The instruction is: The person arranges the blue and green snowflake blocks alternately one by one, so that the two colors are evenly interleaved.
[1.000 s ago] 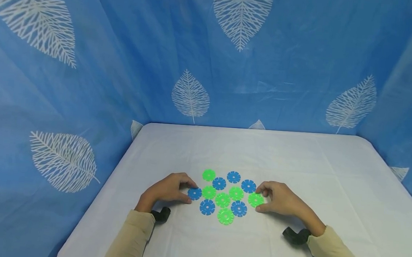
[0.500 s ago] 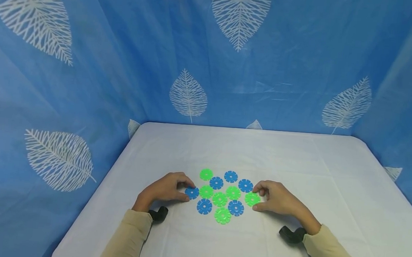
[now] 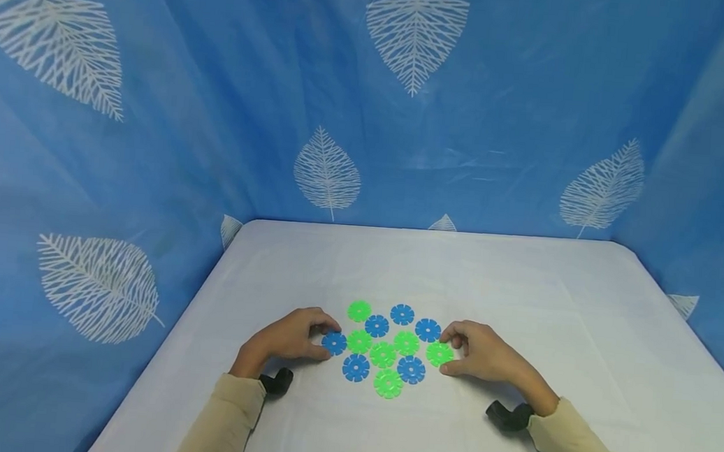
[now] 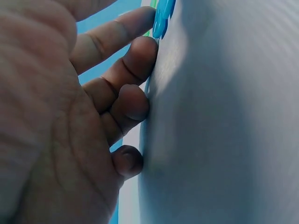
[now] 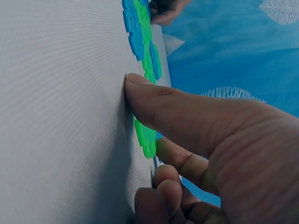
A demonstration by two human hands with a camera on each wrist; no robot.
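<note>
Several notched plastic interlocking discs, blue and green, lie flat in a cluster on the white table in the head view. My left hand has its thumb and index finger curved round the edge of the leftmost blue disc. At the right end, my right hand curves its thumb and index finger round a green disc. In the left wrist view, an index fingertip meets the blue disc; the thumb is out of sight. The right thumb partly hides the green disc in the right wrist view.
Between the hands lie other discs, among them a green disc at the front and a blue disc at the back. The white table meets a blue leaf-patterned curtain at its far side. Black wrist-worn devices rest near the cloth.
The head view shifts slightly, so everything appears a little further left. Hands and discs keep the same positions relative to one another.
</note>
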